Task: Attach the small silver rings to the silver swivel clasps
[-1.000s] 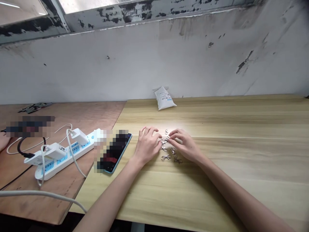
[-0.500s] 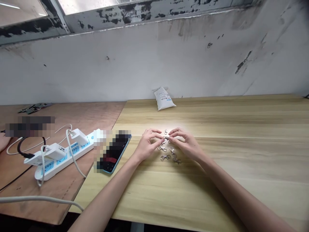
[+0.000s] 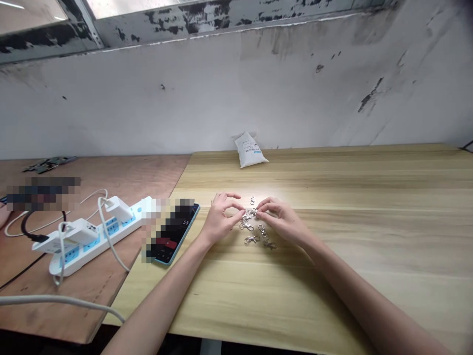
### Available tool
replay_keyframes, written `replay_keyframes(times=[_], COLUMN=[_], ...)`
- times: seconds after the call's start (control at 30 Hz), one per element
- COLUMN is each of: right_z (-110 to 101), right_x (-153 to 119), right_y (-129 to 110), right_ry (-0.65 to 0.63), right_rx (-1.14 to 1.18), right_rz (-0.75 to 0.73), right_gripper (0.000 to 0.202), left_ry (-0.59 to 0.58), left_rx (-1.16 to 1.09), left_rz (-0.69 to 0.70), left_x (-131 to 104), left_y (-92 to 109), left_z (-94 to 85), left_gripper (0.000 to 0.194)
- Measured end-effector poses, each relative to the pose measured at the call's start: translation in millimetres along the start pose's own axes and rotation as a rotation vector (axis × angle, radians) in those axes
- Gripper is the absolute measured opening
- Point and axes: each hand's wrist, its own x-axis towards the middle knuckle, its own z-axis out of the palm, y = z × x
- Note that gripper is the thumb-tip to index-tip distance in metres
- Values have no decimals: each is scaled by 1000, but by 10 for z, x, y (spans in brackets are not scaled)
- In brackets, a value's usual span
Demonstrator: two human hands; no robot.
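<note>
Several small silver lobster clasps with key rings lie in a loose group on the light wooden table, between my two hands. My right hand (image 3: 283, 219) pinches one lobster clasp (image 3: 253, 211) between thumb and fingertips at the top of the group. Left of it, my left hand (image 3: 220, 217) has its fingers curved and slightly apart, the thumb tip beside the clasps; I see nothing held in it. A single clasp (image 3: 253, 200) lies farther back. Nearer me are another clasp (image 3: 252, 240) and a small cluster (image 3: 269, 244).
A phone (image 3: 175, 234) with a lit screen lies left of my left hand. Beyond it, a white power strip (image 3: 107, 236) with plugs and cables sits on a brown board (image 3: 44, 315). A white labelled packet (image 3: 251, 152) rests near the wall. Part of another person's hand (image 3: 4, 214) shows far left.
My left hand has drawn a little to the left, away from the clasp at the fingertips. My right hand stays at that clasp. The view has shifted slightly.
</note>
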Motion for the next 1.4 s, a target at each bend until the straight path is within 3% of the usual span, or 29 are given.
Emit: replay_keyframes(times=[0.3,0.57,0.77,0.9,1.0,1.2,1.4], right_z=[131,222,159,114,100,84,83], right_x=[-30,-75,-57,-51,-59,-59,-70], right_y=[-18,-77,-58,-72,-94,-87,-102], right_ry=[82,91,139,158,141,107,87], right_rx=[-457,-545,-418,-202,-68,25,16], right_rz=[-194,-222,-185,-106,-55,-12,-25], right_gripper=[16,17,16,20,23,24,25], left_ry=[-59,-55,-14,-76,-116,-88,-105], left_rx=[592,651,446,225,96,-153,-227], left_rz=[361,337,129,3,-38,-105,-141], left_x=[-10,-66,-45,-40,-33,7,12], left_y=[86,158,141,97,87,74,75], left_z=[96,214,93,65,82,39,14], left_gripper=[21,24,5,15,11,8,4])
